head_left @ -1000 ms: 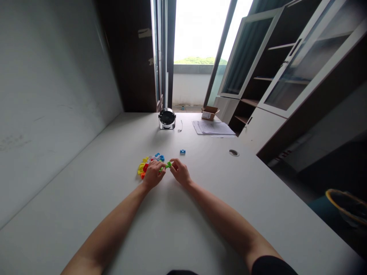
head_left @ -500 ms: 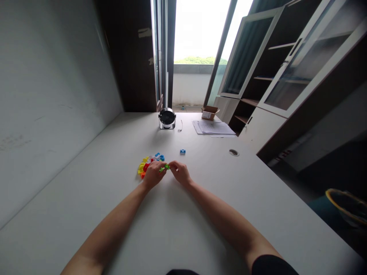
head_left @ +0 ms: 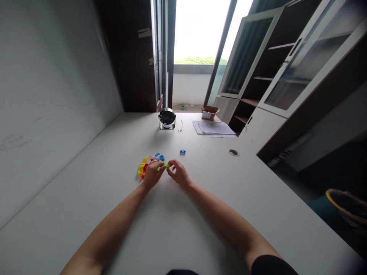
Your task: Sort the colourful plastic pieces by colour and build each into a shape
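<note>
Pinching a green toy block (head_left: 163, 166) between left hand (head_left: 153, 173) and right hand (head_left: 179, 172), fingers curled, beside colored blocks (head_left: 144, 167).

Glass-door cabinets (head_left: 289, 65) stand beside a bright window (head_left: 200, 32) (daylight flooding in)

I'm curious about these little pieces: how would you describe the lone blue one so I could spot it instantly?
Start at the round metal desk fan at the far end of the white desk. Come toward the person and slightly right to a small blue plastic block. It lies alone, apart from the multicoloured heap of pieces by the person's left hand.
</note>
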A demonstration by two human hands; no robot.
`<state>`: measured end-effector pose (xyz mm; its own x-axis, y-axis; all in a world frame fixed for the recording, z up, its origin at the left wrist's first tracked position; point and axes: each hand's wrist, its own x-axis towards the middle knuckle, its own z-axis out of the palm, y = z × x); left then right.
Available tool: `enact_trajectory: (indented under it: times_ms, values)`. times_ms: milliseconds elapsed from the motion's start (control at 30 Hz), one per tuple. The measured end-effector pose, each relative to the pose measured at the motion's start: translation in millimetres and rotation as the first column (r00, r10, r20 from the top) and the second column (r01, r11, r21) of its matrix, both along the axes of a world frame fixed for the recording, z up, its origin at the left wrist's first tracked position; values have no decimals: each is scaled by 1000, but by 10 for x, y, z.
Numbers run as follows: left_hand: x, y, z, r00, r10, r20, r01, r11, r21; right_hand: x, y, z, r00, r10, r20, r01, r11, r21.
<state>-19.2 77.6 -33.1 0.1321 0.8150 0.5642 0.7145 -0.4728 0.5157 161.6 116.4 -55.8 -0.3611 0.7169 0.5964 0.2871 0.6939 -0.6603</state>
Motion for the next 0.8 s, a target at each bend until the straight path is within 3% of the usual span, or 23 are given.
enact_trajectory:
  times_ms: [367, 800]
  values:
    - [-10, -2, 2, 992, 88, -92, -88, 996, 4, 27, -25, 48, 1000, -19, -19, 19, 1000, 0]
    - [4, -31, 50, 993, 25, -113, -28, 999, -29, 25, -39, 43, 1000, -7, -18, 7, 1000, 9]
